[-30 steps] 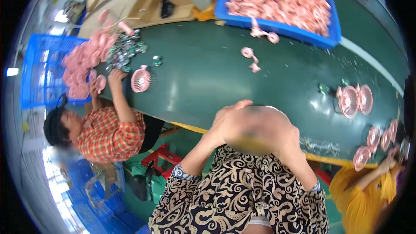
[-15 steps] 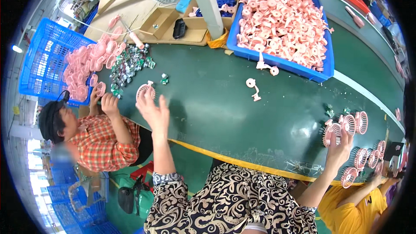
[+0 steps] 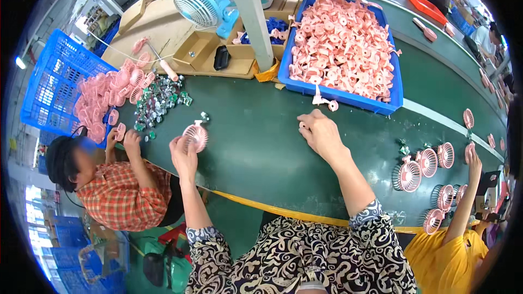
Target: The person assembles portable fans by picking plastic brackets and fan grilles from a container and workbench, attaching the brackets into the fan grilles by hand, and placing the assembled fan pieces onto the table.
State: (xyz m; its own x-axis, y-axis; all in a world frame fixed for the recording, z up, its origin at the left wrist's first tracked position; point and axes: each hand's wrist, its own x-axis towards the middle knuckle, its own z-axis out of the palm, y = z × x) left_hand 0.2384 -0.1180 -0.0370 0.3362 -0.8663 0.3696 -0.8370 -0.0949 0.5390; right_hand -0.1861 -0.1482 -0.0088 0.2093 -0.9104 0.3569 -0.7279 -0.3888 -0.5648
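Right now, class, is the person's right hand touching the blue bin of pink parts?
Apart: the head view shows green tabletop between the right hand and blue bin.

No text, label, number or sign can be read; the blue fan (image 3: 199, 5), the cardboard box (image 3: 196, 49), the blue tray (image 3: 370, 103) and the blue crate (image 3: 54, 81) show no legible print; neither do the pink fan housings (image 3: 199, 137); the dark box (image 3: 489, 182) near the right edge may carry a marking, though it is too small, near the bent rim, to tell.
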